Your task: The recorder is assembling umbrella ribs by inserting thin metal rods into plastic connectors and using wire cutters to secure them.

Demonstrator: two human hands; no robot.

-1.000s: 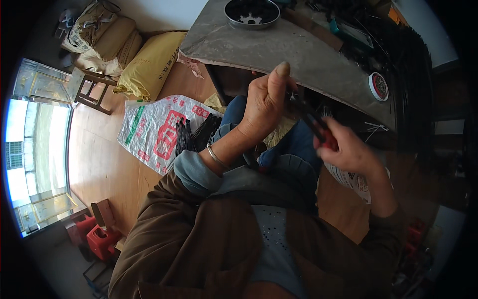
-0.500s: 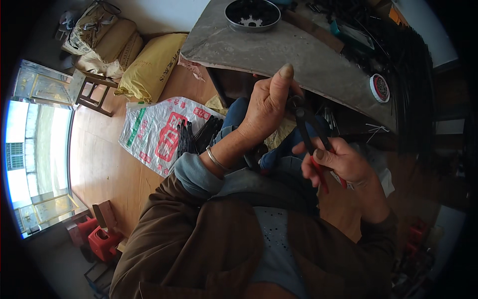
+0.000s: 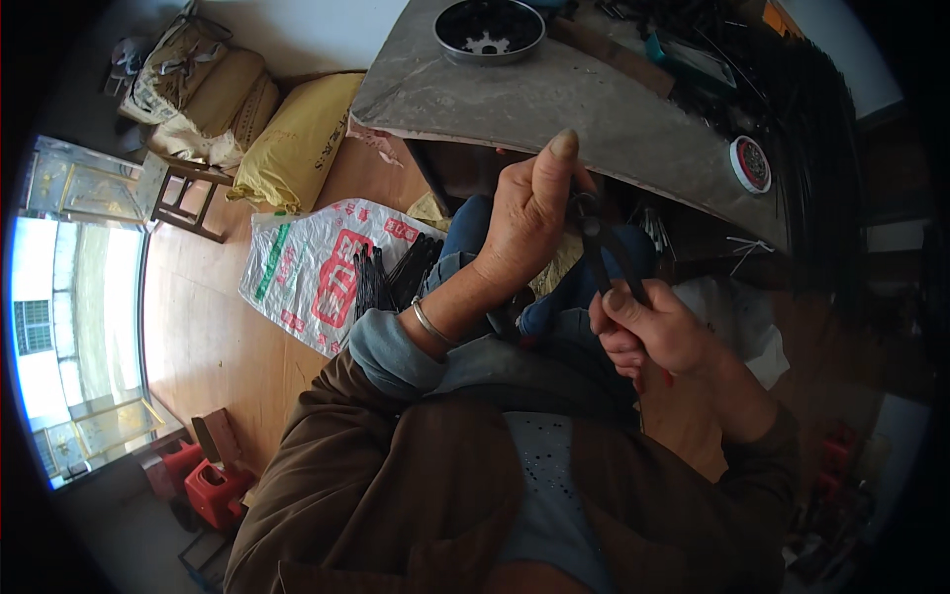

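Right hand point(image 3: 658, 332) wrapped round pliers point(image 3: 596, 238) — red grips low in fist, black head up beside left hand's fingers; can't tell if touching. Left hand point(image 3: 527, 208) curled, thumb up; can't tell what, if anything, it holds — fingers' inner side hidden. Bangle point(image 3: 426, 322) on left wrist. Left of knees: white sack point(image 3: 297, 247) flat on floor, black strips point(image 3: 371, 282) on it. Past hands: grey table point(image 3: 416, 89), round pan point(image 3: 485, 59) with dark bits on top. Farther left: yellow sack point(image 3: 297, 139).
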